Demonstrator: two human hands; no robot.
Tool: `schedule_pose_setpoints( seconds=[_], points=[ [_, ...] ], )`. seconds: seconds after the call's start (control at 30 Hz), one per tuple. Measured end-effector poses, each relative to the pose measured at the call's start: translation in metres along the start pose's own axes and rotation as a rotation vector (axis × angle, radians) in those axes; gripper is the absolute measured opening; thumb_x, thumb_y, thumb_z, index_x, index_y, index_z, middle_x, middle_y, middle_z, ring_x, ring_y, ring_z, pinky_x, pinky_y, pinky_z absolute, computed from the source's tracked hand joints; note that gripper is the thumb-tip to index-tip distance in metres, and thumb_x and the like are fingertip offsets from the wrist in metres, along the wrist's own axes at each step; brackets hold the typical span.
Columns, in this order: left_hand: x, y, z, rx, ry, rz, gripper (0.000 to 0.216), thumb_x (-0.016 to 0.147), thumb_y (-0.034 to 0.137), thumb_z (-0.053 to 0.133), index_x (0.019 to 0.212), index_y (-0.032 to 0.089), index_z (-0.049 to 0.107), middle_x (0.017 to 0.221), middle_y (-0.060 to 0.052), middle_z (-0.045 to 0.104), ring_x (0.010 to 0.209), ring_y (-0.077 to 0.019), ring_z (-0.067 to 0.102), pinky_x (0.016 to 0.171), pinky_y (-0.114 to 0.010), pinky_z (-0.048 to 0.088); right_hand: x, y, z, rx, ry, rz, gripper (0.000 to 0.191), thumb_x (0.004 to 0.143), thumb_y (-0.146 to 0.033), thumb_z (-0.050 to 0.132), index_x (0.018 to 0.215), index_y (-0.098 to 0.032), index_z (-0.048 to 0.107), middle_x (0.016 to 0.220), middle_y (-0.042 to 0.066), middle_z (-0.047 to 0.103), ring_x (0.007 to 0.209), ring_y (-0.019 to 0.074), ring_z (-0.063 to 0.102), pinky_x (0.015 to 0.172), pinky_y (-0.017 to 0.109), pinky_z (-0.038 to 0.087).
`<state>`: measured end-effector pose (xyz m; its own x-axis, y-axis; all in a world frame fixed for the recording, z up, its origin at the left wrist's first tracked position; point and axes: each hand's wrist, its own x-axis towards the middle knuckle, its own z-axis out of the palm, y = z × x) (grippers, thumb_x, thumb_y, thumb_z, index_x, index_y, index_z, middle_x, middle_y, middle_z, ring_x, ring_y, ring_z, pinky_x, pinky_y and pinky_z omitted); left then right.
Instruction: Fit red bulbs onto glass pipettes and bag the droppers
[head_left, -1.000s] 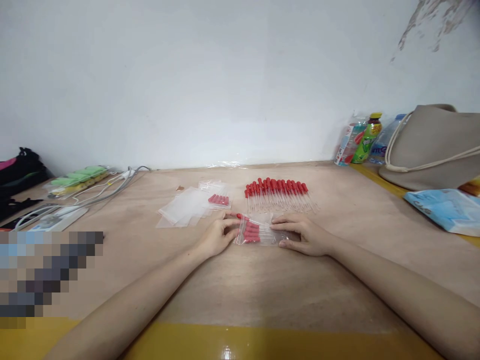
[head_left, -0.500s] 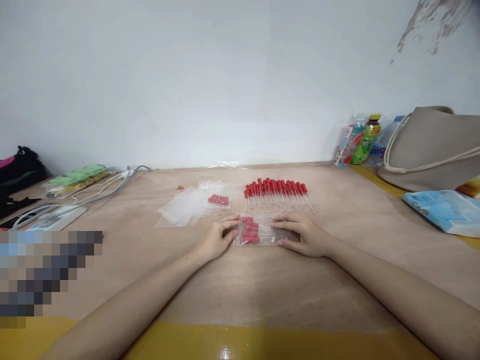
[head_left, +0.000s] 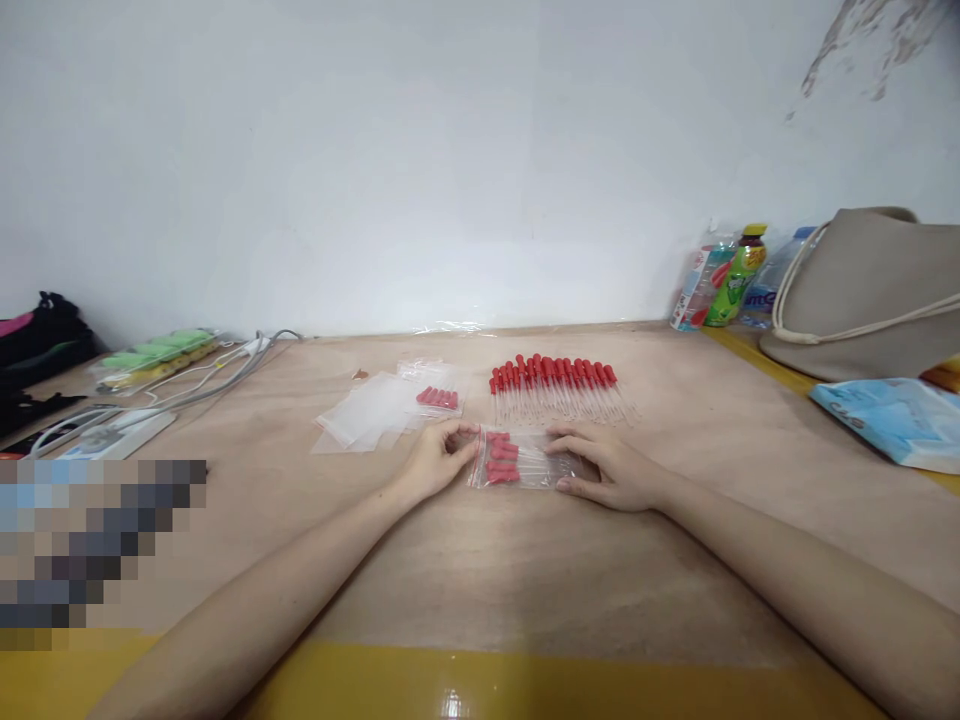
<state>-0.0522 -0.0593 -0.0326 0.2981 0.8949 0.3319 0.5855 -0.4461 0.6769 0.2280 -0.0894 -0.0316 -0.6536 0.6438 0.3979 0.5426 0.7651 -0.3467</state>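
Note:
A small clear zip bag (head_left: 517,463) with several red-capped droppers inside lies flat on the wooden table (head_left: 480,570). My left hand (head_left: 435,462) pinches the bag's left edge, fingers curled together. My right hand (head_left: 607,468) rests on the bag's right end, fingers lying over it and pressing it down. Just behind the bag lies a row of loose droppers with red bulbs (head_left: 559,388). To the left of that row sits another filled bag (head_left: 439,397) on a pile of empty clear bags (head_left: 367,418).
Bottles (head_left: 724,275), a beige bag (head_left: 870,290) and a blue packet (head_left: 896,420) stand at the right. A power strip with cables (head_left: 127,420), a green packet (head_left: 154,358) and a dark bag (head_left: 37,345) are at the left. A yellow strip edges the table front.
My left fingers have slid slightly along the bag's left edge. The bag and my right hand have barely shifted.

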Motion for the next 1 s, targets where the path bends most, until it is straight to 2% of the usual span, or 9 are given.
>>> schedule_pose_setpoints(
  seconds=[0.07,0.17,0.27,0.57,0.67,0.77,0.9,1.0],
  points=[
    [0.005,-0.001,0.001,0.078,0.022,0.018,0.022,0.073,0.033,0.061,0.088,0.019,0.068,0.079,-0.004,0.061,0.068,-0.0154,0.054,0.064,-0.029,0.045,0.0,0.001,-0.001,0.012,-0.008,-0.015,0.039,0.08,-0.041,0.054,0.113,-0.021,0.053,0.125,0.012,0.046,0.114,0.0237,0.044,0.093,0.042,0.038],
    [0.008,0.0,0.002,0.165,0.025,0.078,0.019,0.074,0.032,0.061,0.088,0.022,0.07,0.079,-0.004,0.058,0.078,-0.0168,0.052,0.073,-0.03,0.042,0.001,0.002,-0.001,0.026,-0.021,-0.036,0.039,0.079,-0.041,0.055,0.113,-0.022,0.054,0.124,0.011,0.047,0.114,0.0236,0.044,0.094,0.042,0.038],
    [0.008,0.003,0.003,0.196,0.013,0.069,0.018,0.074,0.028,0.062,0.089,0.02,0.07,0.079,-0.004,0.055,0.078,-0.0166,0.051,0.073,-0.03,0.04,0.001,0.003,-0.002,0.039,-0.039,-0.03,0.039,0.079,-0.041,0.055,0.113,-0.022,0.055,0.125,0.011,0.046,0.114,0.0232,0.044,0.094,0.042,0.037],
    [0.006,0.002,0.003,0.163,-0.002,0.072,0.016,0.079,0.02,0.052,0.085,0.019,0.067,0.073,-0.002,0.051,0.074,-0.0159,0.048,0.069,-0.029,0.039,-0.001,0.001,0.0,0.032,0.001,-0.017,0.034,0.08,-0.04,0.055,0.11,-0.024,0.058,0.127,0.009,0.044,0.115,0.0231,0.043,0.095,0.041,0.037],
    [0.007,-0.002,0.003,0.128,0.012,0.039,0.015,0.078,0.023,0.056,0.085,0.018,0.068,0.073,-0.002,0.05,0.071,-0.0151,0.047,0.066,-0.028,0.039,-0.001,0.0,0.0,0.034,0.013,-0.03,0.034,0.08,-0.038,0.055,0.111,-0.025,0.058,0.125,0.009,0.046,0.114,0.023,0.044,0.094,0.042,0.038],
    [0.006,-0.002,0.004,0.179,0.008,0.072,0.016,0.078,0.026,0.058,0.087,0.02,0.07,0.08,-0.004,0.052,0.078,-0.0169,0.048,0.073,-0.03,0.04,-0.001,0.0,0.0,0.027,0.038,-0.026,0.036,0.079,-0.039,0.056,0.112,-0.025,0.057,0.124,0.01,0.046,0.112,0.0233,0.045,0.093,0.042,0.039],
    [0.003,0.003,0.005,0.359,-0.054,0.213,0.024,0.084,0.025,0.048,0.099,0.027,0.066,0.098,-0.006,0.053,0.094,-0.0202,0.046,0.084,-0.037,0.036,-0.001,-0.001,0.0,0.02,0.077,-0.002,0.046,0.076,-0.042,0.059,0.117,-0.023,0.052,0.117,0.011,0.05,0.106,0.0231,0.048,0.089,0.04,0.04],
    [0.001,0.004,0.005,0.438,-0.06,0.235,0.028,0.086,0.025,0.044,0.108,0.029,0.061,0.106,-0.006,0.052,0.1,-0.022,0.044,0.087,-0.039,0.034,0.0,0.0,0.0,-0.004,0.082,0.038,0.053,0.074,-0.045,0.06,0.118,-0.019,0.049,0.112,0.011,0.052,0.103,0.0234,0.049,0.087,0.039,0.04]
  ],
)
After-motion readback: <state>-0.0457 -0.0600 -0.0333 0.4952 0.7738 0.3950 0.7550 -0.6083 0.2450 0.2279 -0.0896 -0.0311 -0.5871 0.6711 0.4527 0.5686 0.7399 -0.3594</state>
